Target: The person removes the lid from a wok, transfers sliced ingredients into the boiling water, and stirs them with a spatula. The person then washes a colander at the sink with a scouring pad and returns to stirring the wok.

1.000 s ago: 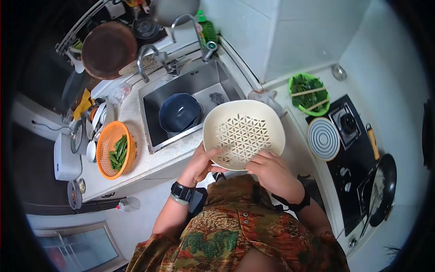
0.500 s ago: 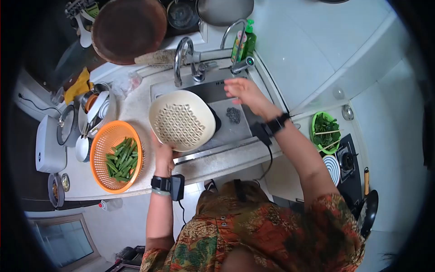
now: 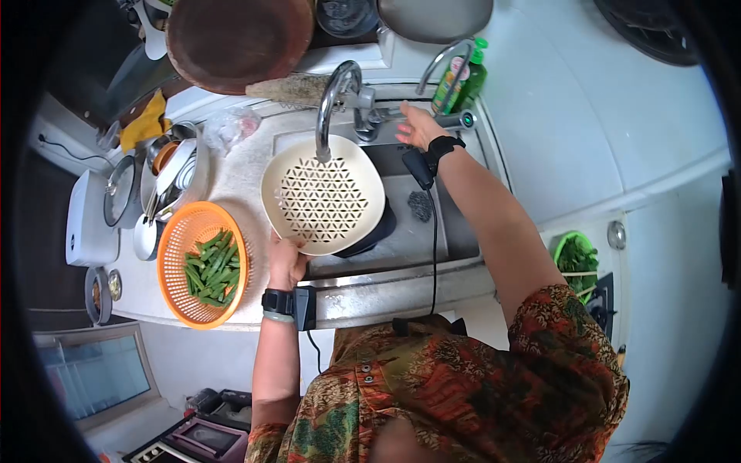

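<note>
My left hand (image 3: 285, 261) grips the lower rim of a cream colander (image 3: 369, 185) with a pattern of small triangular holes. The colander is held over the left part of the steel sink (image 3: 463, 238), right under the spout of the curved faucet (image 3: 323, 116), and nothing lies in it. A dark object (image 3: 384, 231), partly hidden, shows beneath its right side. Beside the faucet lever (image 3: 381, 115), my right hand (image 3: 421, 126) is open with its fingers apart; whether it touches the lever I cannot tell.
An orange basket (image 3: 167, 266) of cut green pods stands left on the counter. Behind it is a pot (image 3: 202, 174) of dishes. A steel scrubber (image 3: 420, 206) lies in the sink; green soap bottles (image 3: 467, 85) stand behind. Leafy greens fill a green basket (image 3: 559, 248) at right.
My right hand has moved back from over the sink toward the faucet lever. The colander, still in my left hand, has come under the spout. The camera view has shifted.
</note>
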